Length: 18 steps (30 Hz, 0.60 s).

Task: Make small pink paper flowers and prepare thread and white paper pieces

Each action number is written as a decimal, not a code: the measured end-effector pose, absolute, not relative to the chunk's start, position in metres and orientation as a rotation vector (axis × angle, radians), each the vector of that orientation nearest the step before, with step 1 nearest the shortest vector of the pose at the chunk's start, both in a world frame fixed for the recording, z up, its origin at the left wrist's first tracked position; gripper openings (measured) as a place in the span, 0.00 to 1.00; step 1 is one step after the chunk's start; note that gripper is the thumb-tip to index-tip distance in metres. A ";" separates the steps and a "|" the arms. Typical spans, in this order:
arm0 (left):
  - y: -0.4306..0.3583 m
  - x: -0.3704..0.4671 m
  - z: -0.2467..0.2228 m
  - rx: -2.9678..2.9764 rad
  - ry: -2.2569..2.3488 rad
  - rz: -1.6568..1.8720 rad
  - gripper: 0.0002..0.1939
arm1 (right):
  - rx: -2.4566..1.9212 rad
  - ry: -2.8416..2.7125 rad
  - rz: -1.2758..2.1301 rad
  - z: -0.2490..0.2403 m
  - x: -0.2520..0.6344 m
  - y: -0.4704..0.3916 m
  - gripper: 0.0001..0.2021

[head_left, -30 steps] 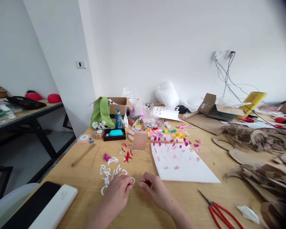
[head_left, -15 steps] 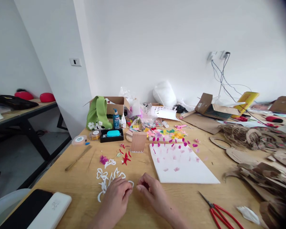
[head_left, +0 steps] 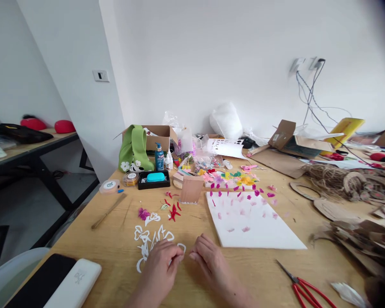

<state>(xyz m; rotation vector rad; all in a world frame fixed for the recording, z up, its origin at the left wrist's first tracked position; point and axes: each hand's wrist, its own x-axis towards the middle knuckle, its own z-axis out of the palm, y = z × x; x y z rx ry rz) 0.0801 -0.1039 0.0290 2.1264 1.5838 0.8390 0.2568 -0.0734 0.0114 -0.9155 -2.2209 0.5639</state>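
My left hand (head_left: 163,266) is closed in a pinch low in the middle of the view, beside the white curved cut-outs (head_left: 144,248). Facing it across a small gap, my right hand (head_left: 210,262) has its thumb and fingertips pressed together. Whatever either pinch holds is too small or hidden to make out. A white curved strip (head_left: 182,247) shows just behind my left fingertips. To the right lies a white board (head_left: 259,235) with pink petal-like pieces (head_left: 245,229) on it. Beyond the cut-outs are a magenta flower (head_left: 143,213) and several red pieces (head_left: 173,212).
Red-handled pliers or scissors (head_left: 300,283) lie at right front, near brown cardboard scraps (head_left: 356,244). A white power bank (head_left: 75,282) and black phone-like slab (head_left: 40,278) sit at left front. Behind stand a wooden block (head_left: 191,190), black tray (head_left: 144,184) and blue pump bottle (head_left: 159,157).
The view has swung slightly left, so the tabletop things appear farther right. Both hands stay close together in front, and the right fingers look a little more drawn together.
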 end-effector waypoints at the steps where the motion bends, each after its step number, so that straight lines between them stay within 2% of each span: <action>1: -0.105 0.080 0.029 2.131 1.574 0.841 0.12 | -0.924 -2.211 0.554 0.011 0.257 -0.074 0.17; 12: -0.106 0.067 0.034 1.956 1.590 0.816 0.12 | -1.007 -2.108 0.688 0.008 0.255 -0.073 0.16; 18: -0.104 0.061 0.038 1.777 1.610 0.860 0.12 | -1.205 -2.011 0.809 0.015 0.262 -0.071 0.16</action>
